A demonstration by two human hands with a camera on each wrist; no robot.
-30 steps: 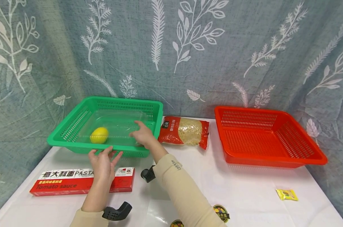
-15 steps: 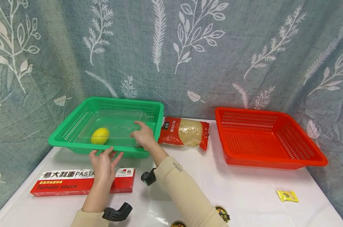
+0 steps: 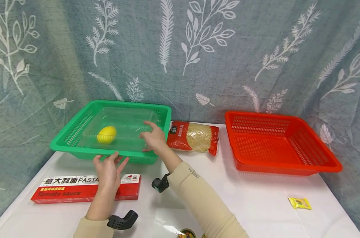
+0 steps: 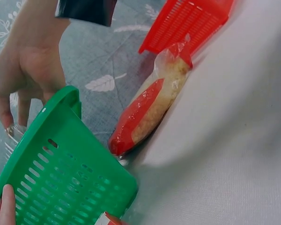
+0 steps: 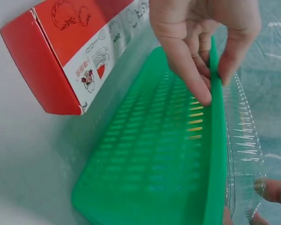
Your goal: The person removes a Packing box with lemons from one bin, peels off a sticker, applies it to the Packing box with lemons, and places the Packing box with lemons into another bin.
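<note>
My left hand (image 3: pixel 108 170) grips the near rim of a green plastic basket (image 3: pixel 78 151), thumb and fingers on either side of it, as the right wrist view shows. With its fingers spread across the right end of a clear plastic box (image 3: pixel 129 134), my right hand (image 3: pixel 154 138) holds that box by its edges. The box sits tilted within the basket, its far side up near the back rim. A yellow lemon (image 3: pixel 106 135) shows at the box's left part. The clear edge (image 5: pixel 246 136) of the box rises past the basket rim in the right wrist view.
A red and white pasta box (image 3: pixel 63 195) lies before the basket. To the right are a bag of pasta (image 3: pixel 194 137), a red basket (image 3: pixel 275 167) and a small yellow packet (image 3: pixel 300 203). Part of a round label (image 3: pixel 187 233) shows at the front edge. A curtain hangs behind.
The right hand has lifted slightly, and the clear box has risen and shifted toward the back with it. The lemon appears higher too. The left hand stays on the rim.
</note>
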